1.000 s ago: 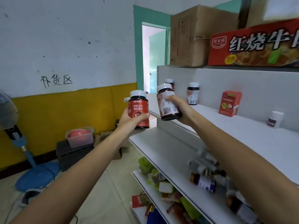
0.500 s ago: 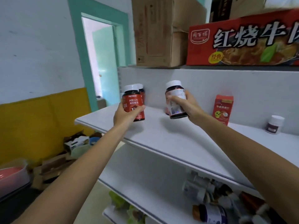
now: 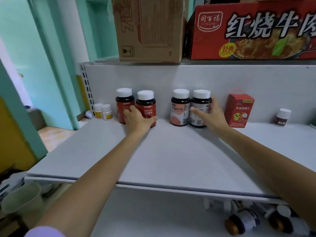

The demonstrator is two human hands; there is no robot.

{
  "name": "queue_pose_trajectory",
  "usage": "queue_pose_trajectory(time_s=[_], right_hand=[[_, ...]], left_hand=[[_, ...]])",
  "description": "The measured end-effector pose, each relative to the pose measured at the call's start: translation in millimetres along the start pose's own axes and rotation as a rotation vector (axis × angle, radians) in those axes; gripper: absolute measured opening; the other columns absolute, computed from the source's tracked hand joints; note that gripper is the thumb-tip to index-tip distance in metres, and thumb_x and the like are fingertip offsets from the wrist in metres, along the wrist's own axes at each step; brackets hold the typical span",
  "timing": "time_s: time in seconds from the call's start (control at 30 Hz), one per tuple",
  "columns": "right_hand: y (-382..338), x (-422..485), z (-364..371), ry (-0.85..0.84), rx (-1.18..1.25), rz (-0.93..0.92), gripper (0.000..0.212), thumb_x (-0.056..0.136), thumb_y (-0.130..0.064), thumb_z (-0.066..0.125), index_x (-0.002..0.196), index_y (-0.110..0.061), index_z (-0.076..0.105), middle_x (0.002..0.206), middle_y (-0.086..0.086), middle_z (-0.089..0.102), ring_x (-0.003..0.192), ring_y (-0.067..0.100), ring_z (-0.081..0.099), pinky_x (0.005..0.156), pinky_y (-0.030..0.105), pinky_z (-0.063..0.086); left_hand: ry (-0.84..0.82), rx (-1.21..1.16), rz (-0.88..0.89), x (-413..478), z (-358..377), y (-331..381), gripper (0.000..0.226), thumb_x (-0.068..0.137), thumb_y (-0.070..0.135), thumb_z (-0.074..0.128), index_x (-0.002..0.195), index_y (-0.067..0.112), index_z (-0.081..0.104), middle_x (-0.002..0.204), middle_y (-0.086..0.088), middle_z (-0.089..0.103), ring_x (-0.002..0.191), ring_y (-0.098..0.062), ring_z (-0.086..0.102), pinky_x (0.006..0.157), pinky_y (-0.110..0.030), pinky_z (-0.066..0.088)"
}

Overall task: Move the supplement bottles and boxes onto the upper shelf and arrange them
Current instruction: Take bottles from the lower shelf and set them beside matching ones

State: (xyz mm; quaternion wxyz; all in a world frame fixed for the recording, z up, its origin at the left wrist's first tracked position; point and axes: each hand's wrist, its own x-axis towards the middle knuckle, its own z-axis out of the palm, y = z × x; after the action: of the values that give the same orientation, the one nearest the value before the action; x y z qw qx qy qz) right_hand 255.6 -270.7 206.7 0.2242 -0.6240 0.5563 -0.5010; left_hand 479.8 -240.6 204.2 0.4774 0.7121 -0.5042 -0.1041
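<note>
While both forearms reach across the bare front of the upper shelf [image 3: 171,161], the hands arrive at the bottles standing upright along its back wall. The left hand [image 3: 136,119] wraps the base of a red-labelled bottle [image 3: 146,106], which touches a matching red bottle [image 3: 123,104] on its left. The right hand [image 3: 211,115] closes round a pale-labelled bottle [image 3: 200,108], pressed against its pink-labelled twin [image 3: 180,107]. A gap separates the two pairs. Further right stand a red box [image 3: 239,109] and, well apart, a small white-capped jar [image 3: 282,117]. Two small yellow-labelled bottles [image 3: 103,111] sit at the far left. Above, a brown carton [image 3: 150,28] and a red carton [image 3: 253,29] rest on top.
</note>
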Motion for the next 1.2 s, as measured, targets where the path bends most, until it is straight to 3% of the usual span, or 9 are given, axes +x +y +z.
queue_pose_trajectory(time_s=[0.2,0.33,0.43,0.6,0.77,0.9,1.03,1.2], right_hand=[[-6,-1,5,0.055,-0.076,0.015,0.069,0.073,-0.039,0.077,0.129,-0.021,0.041,0.125,0.006,0.056,0.12,0.026,0.049,0.101,0.048,0.041],[-10,-4,3,0.087,-0.112,0.034,0.072,0.075,-0.038,0.076,0.132,-0.011,0.041,0.129,0.009,0.053,0.12,0.026,0.051,0.101,0.04,0.042],[-13,-10,-3,0.112,-0.177,0.035,0.085,0.079,-0.037,0.073,0.144,-0.007,0.028,0.143,0.011,0.042,0.129,0.026,0.043,0.102,0.035,0.037],[-17,-32,-19,0.099,-0.253,-0.024,0.079,0.082,-0.032,0.07,0.145,-0.012,0.027,0.141,0.011,0.043,0.129,0.025,0.041,0.107,0.041,0.037],[-22,-62,-58,0.084,-0.329,-0.134,0.07,0.082,-0.024,0.068,0.143,-0.014,0.034,0.139,0.009,0.046,0.128,0.026,0.04,0.106,0.038,0.035],[-17,-94,-105,0.089,-0.336,-0.171,0.054,0.082,-0.018,0.065,0.131,-0.01,0.045,0.121,0.013,0.055,0.113,0.03,0.051,0.088,0.034,0.043],[1,-137,-160,0.072,-0.428,-0.19,0.056,0.087,-0.021,0.06,0.138,-0.012,0.038,0.13,0.012,0.05,0.122,0.025,0.044,0.098,0.034,0.036],[35,-194,-223,0.118,-0.458,-0.174,0.05,0.089,-0.018,0.057,0.136,-0.011,0.041,0.125,0.01,0.052,0.118,0.024,0.044,0.092,0.029,0.035]], left_hand=[[0.058,-0.084,0.073,4,4,8,0.063,0.071,0.012,0.078,0.117,-0.002,0.036,0.123,-0.02,0.045,0.111,-0.036,0.05,0.092,-0.037,0.04],[0.075,-0.043,0.102,2,5,3,0.051,0.075,0.018,0.074,0.11,0.002,0.041,0.115,-0.015,0.049,0.103,-0.034,0.054,0.08,-0.041,0.045],[0.052,-0.011,0.129,-4,0,2,0.042,0.077,0.025,0.07,0.106,0.008,0.045,0.111,-0.01,0.05,0.095,-0.026,0.053,0.07,-0.034,0.039],[-0.123,0.053,0.29,-31,-12,-1,0.03,0.081,0.025,0.064,0.107,0.013,0.055,0.111,-0.005,0.055,0.101,-0.024,0.054,0.084,-0.036,0.046],[-0.285,0.145,0.446,-84,-24,24,0.035,0.085,0.029,0.06,0.118,0.015,0.057,0.123,-0.004,0.055,0.112,-0.022,0.051,0.095,-0.038,0.043],[-0.379,0.146,0.498,-142,-24,53,0.036,0.087,0.03,0.059,0.121,0.016,0.057,0.13,-0.002,0.054,0.117,-0.019,0.05,0.099,-0.036,0.041],[-0.417,0.065,0.526,-208,-11,81,0.031,0.087,0.025,0.057,0.117,0.016,0.059,0.125,-0.001,0.055,0.113,-0.016,0.052,0.093,-0.028,0.039],[-0.409,0.035,0.645,-296,20,87,0.03,0.082,0.029,0.055,0.107,0.013,0.063,0.114,-0.005,0.06,0.109,-0.022,0.052,0.097,-0.035,0.038]])
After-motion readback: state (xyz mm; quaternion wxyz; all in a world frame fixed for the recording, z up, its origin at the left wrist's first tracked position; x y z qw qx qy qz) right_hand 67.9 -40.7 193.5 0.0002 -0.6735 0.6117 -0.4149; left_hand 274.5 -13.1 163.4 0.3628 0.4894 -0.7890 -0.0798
